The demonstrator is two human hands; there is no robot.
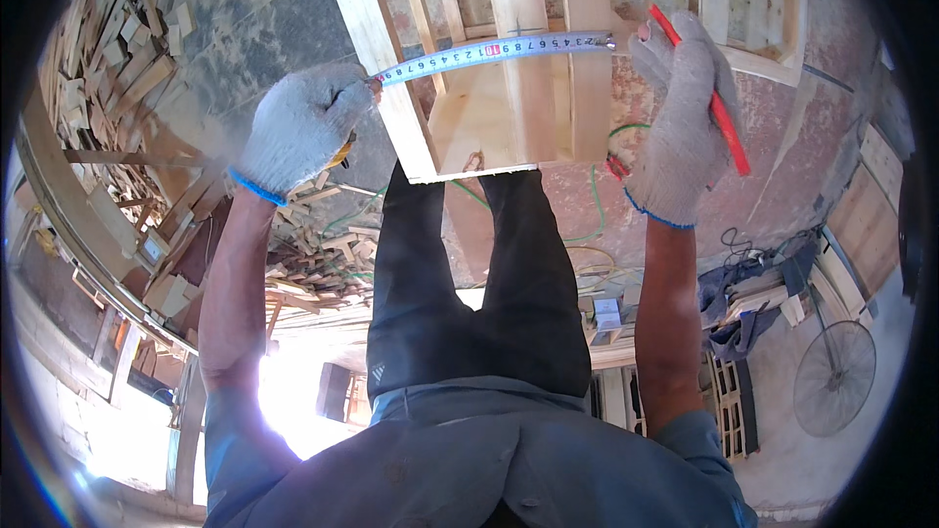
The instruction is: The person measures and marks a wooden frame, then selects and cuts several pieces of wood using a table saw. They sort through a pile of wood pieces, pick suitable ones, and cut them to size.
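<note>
My left hand [298,132], in a grey knitted glove, grips a tape measure with a yellow case [343,152]. Its silver-white blade [455,58] stretches across a pale wooden frame [474,122] of parallel boards. My gloved right hand [685,127] is closed on a red pencil [729,137], its fingertips beside the hooked end of the blade at the frame's right side. The frame's near edge lies just above my black-trousered legs. The underside of my left hand is hidden.
Piles of wood offcuts [122,78] cover the left side. Another wooden frame [782,59] lies at upper right. Thin green hoses [587,235] cross the reddish floor [743,147]. Dark cloths [738,332] and a fan [833,376] are at lower right.
</note>
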